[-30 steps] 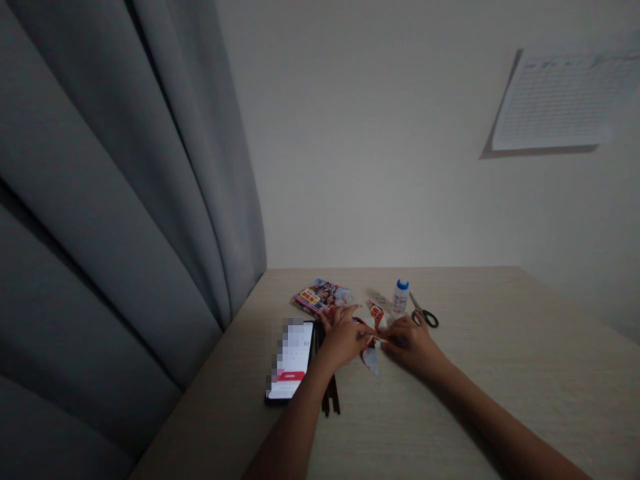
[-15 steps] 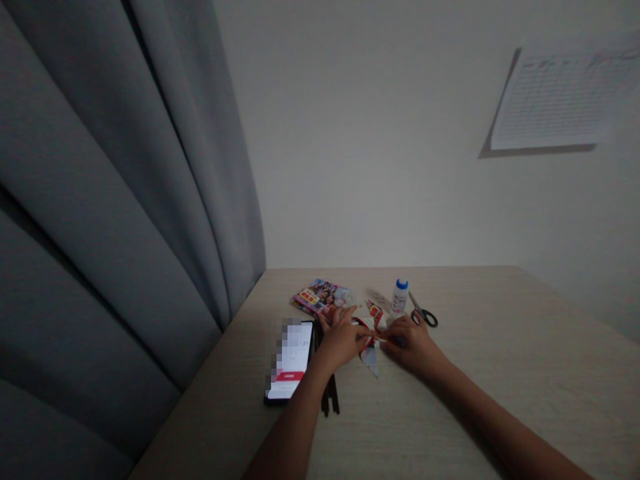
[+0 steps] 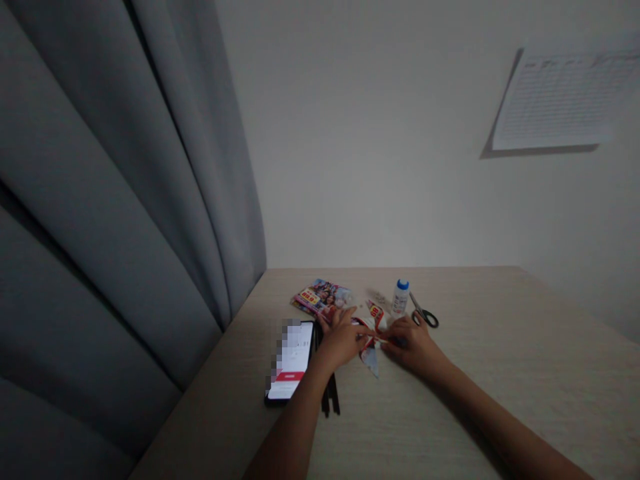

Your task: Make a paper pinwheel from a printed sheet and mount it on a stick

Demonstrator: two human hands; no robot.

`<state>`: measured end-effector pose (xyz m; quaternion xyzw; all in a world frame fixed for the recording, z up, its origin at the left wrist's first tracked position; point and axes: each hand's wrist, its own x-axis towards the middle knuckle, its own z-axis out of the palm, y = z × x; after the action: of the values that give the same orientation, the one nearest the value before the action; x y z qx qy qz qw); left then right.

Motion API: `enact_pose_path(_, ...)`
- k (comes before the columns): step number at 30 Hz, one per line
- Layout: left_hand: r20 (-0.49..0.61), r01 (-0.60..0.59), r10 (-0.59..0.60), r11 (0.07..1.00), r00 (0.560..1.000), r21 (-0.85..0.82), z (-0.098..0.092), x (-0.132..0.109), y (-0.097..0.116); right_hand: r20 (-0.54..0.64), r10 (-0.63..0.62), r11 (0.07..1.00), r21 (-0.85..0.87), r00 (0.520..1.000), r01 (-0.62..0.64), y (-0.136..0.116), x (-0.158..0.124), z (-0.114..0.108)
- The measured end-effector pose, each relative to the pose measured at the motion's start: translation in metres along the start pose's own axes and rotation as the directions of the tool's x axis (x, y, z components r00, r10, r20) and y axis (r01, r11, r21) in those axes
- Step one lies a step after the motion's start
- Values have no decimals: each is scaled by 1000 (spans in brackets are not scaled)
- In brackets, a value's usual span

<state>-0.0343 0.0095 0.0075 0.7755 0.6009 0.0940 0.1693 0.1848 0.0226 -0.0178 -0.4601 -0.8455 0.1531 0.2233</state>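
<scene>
In the head view, both hands meet over a folded paper piece [image 3: 370,360] with printed red, white and grey points, which lies on the worktop [image 3: 480,373] near the middle of the picture. The left hand [image 3: 344,339] has its thumb and forefinger narrowed on the left side of the paper, while its other fingers fan out toward the near edge of a colourful leaflet [image 3: 320,293]; whether they touch it I cannot tell. The right hand [image 3: 413,341] is curled, its fingertips pinching the paper from the right. Compared with a second ago, very little differs: both hands keep nearly the same place and grip, and the grey tip nearest the person sits slightly lower. The small figures on the lit phone [image 3: 293,363] have changed, though they are too blurred to read. The phone lies left of the left forearm, and dark thin sticks [image 3: 330,400] lie just beside it, partly covered by that arm. Beyond the right hand, a white bottle [image 3: 399,301] with a blue cap stands upright, with scissors [image 3: 425,316] just to its right; both stay where they were, as does the leaflet.
</scene>
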Motion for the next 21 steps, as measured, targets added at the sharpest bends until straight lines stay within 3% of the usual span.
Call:
enact_pose_path(5,21,14,-14,1000,1000,-10,-1,0,0,-7,-3,1000,-7,1000,3,0,-1,-1)
enact_pose_path(21,-78,-4,5,1000,997,14,-1,-1,6,4,2,1000,-3,1000,-2,-1,0,-3)
